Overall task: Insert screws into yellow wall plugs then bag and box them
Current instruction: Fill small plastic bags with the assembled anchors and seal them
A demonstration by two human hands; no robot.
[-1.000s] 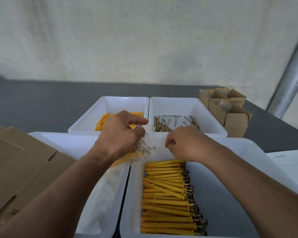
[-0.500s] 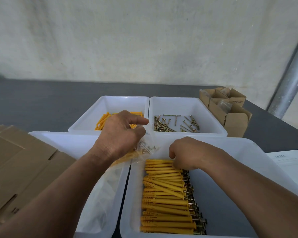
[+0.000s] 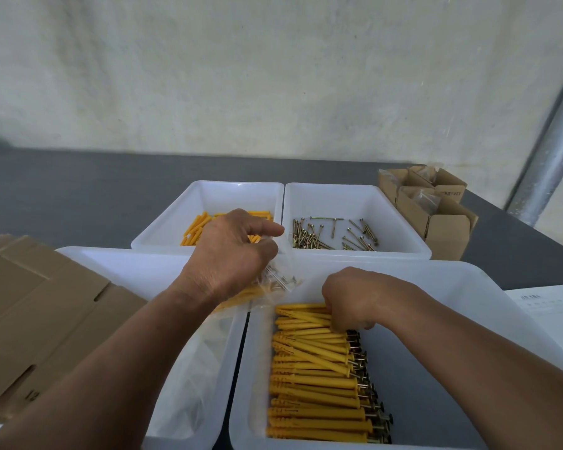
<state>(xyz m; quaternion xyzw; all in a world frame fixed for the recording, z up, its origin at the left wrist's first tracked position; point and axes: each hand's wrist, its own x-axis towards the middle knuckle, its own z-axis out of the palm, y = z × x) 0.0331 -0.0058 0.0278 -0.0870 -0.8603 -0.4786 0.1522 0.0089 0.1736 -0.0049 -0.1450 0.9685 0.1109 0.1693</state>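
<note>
My left hand (image 3: 231,254) grips a clear plastic bag (image 3: 267,289) that holds several yellow plugs with screws, above the gap between the two near bins. My right hand (image 3: 351,300) is curled down onto the top of the row of assembled yellow plugs (image 3: 316,378) in the near right white bin (image 3: 462,287), its fingers closing on the topmost plugs. The far left bin (image 3: 163,235) holds loose yellow plugs (image 3: 195,228). Loose screws (image 3: 322,237) lie in the far right bin (image 3: 400,222).
The near left bin (image 3: 127,264) holds clear bags (image 3: 195,378). Flattened cardboard boxes (image 3: 36,313) lie at the left. Open small cardboard boxes (image 3: 436,209) stand at the back right, a paper sheet (image 3: 543,306) lies at the right, and a metal pole (image 3: 546,164) rises behind.
My right hand has moved away from the bag's mouth, down and toward me onto the row of assembled plugs. My left hand has kept holding the bag in place.
</note>
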